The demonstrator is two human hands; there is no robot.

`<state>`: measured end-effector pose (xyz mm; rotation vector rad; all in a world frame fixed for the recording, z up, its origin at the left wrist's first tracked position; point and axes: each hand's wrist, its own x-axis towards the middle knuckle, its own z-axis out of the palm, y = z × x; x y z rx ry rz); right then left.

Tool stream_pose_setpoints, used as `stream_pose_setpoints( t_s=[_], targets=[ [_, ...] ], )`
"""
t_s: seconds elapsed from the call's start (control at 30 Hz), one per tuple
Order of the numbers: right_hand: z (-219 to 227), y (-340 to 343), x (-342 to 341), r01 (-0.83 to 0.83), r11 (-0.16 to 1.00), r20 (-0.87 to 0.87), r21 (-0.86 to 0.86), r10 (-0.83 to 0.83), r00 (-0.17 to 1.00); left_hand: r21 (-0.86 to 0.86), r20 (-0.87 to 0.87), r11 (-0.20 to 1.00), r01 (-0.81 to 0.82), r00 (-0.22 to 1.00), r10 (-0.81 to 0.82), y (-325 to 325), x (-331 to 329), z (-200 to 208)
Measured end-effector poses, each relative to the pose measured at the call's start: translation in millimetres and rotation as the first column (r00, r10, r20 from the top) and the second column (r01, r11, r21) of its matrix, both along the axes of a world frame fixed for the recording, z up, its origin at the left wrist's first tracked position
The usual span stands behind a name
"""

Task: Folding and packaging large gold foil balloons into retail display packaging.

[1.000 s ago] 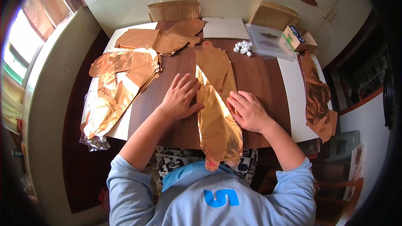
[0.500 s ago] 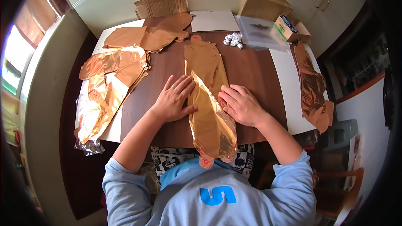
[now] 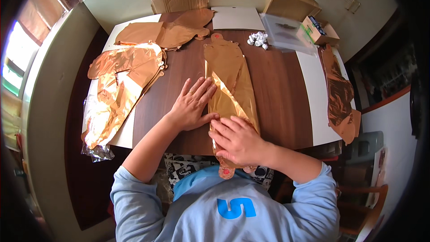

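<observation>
A long, folded gold-copper foil balloon lies lengthwise on the brown table in front of me, its near end reaching past the table edge toward my shirt. My left hand rests flat beside it, fingers spread, the tips touching its left edge. Across the balloon's lower part lies my right hand, palm down with the fingers stretched out, covering some of the foil. Nothing is gripped in either hand. A diagonal crease shines across the balloon's middle.
More flat foil balloons are piled at the left and far left. Another copper foil piece lies along the right edge. At the back are white ribbon rolls, a clear plastic sheet and a small open box.
My right hand has moved left and nearer, from the balloon's right edge onto its lower part. The left hand stays at the left edge. The view has shifted slightly.
</observation>
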<state>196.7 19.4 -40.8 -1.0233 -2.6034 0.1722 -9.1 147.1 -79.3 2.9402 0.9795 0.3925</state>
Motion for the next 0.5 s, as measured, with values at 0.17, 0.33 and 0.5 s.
stream_pose_setpoints(
  t_s=[0.17, 0.33, 0.5],
  targets=[
    [-12, -20, 2, 0.053, 0.999, 0.064, 0.007, -0.053, 0.997, -0.009, -0.019, 1.000, -0.014, 1.000, 0.014, 1, 3, 3],
    [-11, -18, -1, 0.072, 0.997, 0.004, -0.020, -0.072, 0.997, -0.080, -0.043, 0.997, -0.025, 0.999, 0.021, 4, 4, 7],
    [-9, -7, -15, 0.135, 0.989, -0.025, -0.060, -0.137, 0.990, -0.033, 0.000, 0.999, -0.027, 1.000, 0.027, 3, 4, 6]
  ],
)
